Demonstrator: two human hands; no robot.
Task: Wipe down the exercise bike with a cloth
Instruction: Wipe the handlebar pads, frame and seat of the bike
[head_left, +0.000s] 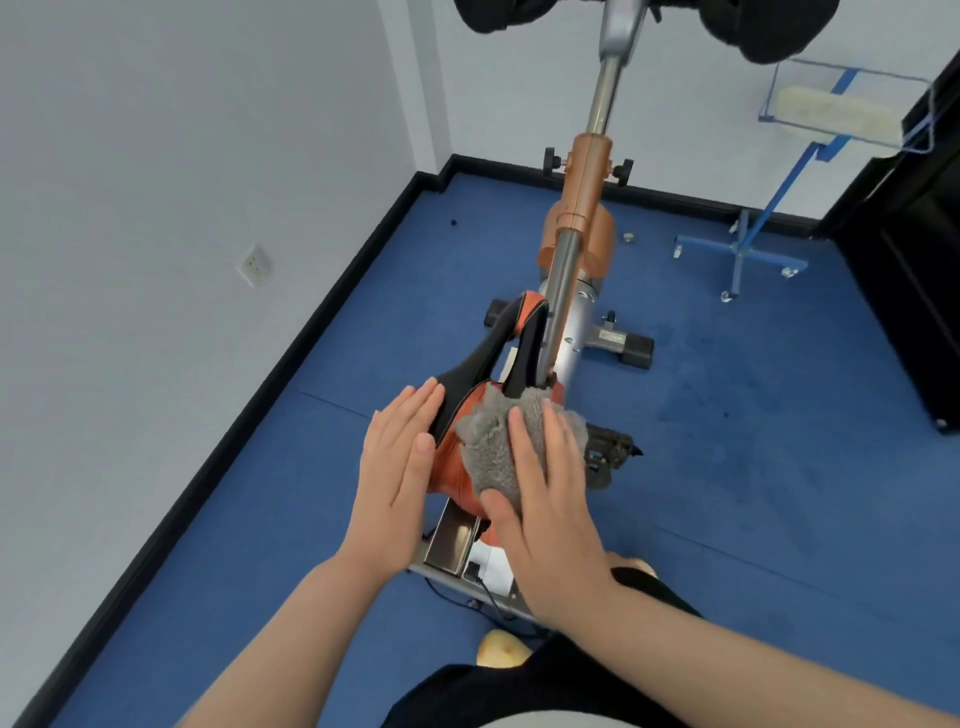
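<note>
An orange and silver exercise bike stands in front of me on blue carpet, its black and orange saddle nearest to me. A grey fluffy cloth lies on the rear of the saddle. My right hand presses the cloth down with straight fingers, thumb under its near edge. My left hand rests flat against the saddle's left side, fingers straight. The black handlebar pads show at the top edge.
A white wall with a socket runs close along the left, edged by a black skirting. A blue wheeled stand carrying a wire basket stands at the back right. A black cabinet fills the right edge.
</note>
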